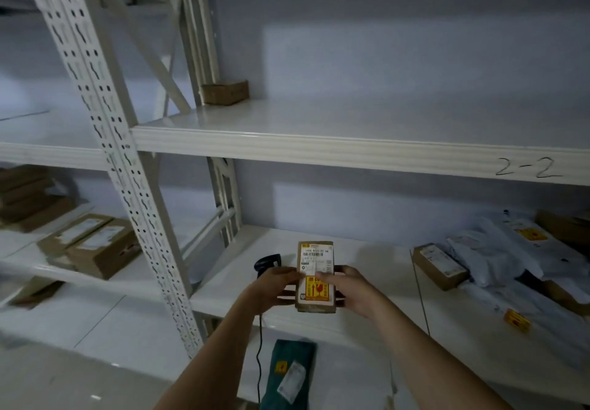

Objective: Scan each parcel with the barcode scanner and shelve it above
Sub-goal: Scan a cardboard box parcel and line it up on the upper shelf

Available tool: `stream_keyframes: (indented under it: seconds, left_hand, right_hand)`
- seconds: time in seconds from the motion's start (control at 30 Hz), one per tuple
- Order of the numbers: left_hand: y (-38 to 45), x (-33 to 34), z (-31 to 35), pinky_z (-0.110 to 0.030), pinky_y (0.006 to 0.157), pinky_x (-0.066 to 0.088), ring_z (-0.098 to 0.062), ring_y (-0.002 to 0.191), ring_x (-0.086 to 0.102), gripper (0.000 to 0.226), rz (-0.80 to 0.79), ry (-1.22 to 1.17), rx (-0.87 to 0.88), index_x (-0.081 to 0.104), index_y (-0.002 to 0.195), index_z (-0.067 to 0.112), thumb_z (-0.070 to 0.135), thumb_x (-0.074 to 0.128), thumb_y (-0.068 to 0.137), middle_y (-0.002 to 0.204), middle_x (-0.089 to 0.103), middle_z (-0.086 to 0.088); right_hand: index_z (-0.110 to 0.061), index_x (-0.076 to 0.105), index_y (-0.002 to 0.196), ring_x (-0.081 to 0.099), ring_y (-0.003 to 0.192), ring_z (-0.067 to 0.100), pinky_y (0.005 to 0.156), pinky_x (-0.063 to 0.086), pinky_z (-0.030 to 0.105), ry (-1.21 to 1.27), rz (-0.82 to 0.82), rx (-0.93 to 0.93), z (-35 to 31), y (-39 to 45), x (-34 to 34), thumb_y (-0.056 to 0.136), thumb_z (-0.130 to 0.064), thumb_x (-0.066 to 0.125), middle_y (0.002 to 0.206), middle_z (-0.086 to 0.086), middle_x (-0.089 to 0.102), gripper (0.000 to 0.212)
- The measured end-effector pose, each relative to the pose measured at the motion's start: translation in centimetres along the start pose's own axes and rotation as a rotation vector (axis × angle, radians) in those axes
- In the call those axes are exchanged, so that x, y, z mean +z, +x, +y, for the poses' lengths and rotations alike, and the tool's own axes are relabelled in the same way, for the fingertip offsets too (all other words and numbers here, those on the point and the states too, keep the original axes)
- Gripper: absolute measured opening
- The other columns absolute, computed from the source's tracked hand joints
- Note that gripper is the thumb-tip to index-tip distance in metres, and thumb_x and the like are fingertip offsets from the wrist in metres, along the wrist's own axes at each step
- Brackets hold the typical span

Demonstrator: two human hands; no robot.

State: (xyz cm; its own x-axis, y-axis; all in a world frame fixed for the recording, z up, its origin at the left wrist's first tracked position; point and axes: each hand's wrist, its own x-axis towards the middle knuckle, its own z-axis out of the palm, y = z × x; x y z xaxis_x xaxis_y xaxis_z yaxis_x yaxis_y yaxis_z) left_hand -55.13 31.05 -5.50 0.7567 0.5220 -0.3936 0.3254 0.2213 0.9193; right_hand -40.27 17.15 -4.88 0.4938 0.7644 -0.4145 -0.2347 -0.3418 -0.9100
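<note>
Left hand and right hand grip the parcel by its sides above the shelf; scanner rests just behind.

A small cardboard parcel bearing a barcode label and a yellow fragile sticker is gripped at its sides by the left hand and the right hand above the lower shelf. A black barcode scanner is seen just behind the left hand. One cardboard box is set on the shelf marked "2-2".
</note>
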Motion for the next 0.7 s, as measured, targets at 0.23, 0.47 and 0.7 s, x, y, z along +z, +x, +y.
stream_keyframes:
  seconds: [0.23, 0.47, 0.7]
  left_hand:
    - [1.7, -5.1, -2.1, -0.044, 0.081, 0.057, -0.028, 0.072, 0.061, 0.011, 0.316, -0.152, -0.12, 0.062, 0.094, 0.002, 0.012, 0.058, 0.093, 0.086, 0.061, -0.015]
    - [6.6, -6.7, -3.0, -0.035, 0.066, 0.05, -0.029, 0.077, 0.054, 0.02, 0.485, -0.061, -0.209, 0.059, 0.108, -0.005, 0.008, 0.052, 0.094, 0.093, 0.057, -0.019]
    - [10.6, -6.8, -3.8, -0.039, 0.091, 0.047, -0.037, 0.122, 0.051, 0.054, 0.55, 0.201, -0.268, 0.035, 0.142, 0.001, 0.019, 0.055, 0.095, 0.137, 0.047, -0.022]
  right_hand:
    - [-0.012, 0.068, 0.116, 0.073, 0.095, 0.026, 0.091, 0.057, 0.048, -0.013, 0.122, 0.062, 0.1, 3.1, 3.5, 0.087, -0.024, 0.077, 0.102, 0.006, 0.078, 0.033]
    - [-0.012, 0.068, 0.116, 0.072, 0.096, 0.025, 0.088, 0.058, 0.044, -0.025, 0.128, 0.079, 0.4, 7.9, 3.1, 0.087, -0.034, 0.076, 0.102, 0.006, 0.077, 0.037]
    - [-0.008, 0.066, 0.121, 0.07, 0.103, 0.031, 0.096, 0.055, 0.052, 0.02, 0.071, 0.136, 0.9, 13.0, 2.0, 0.083, -0.024, 0.08, 0.111, 0.012, 0.075, 0.044]
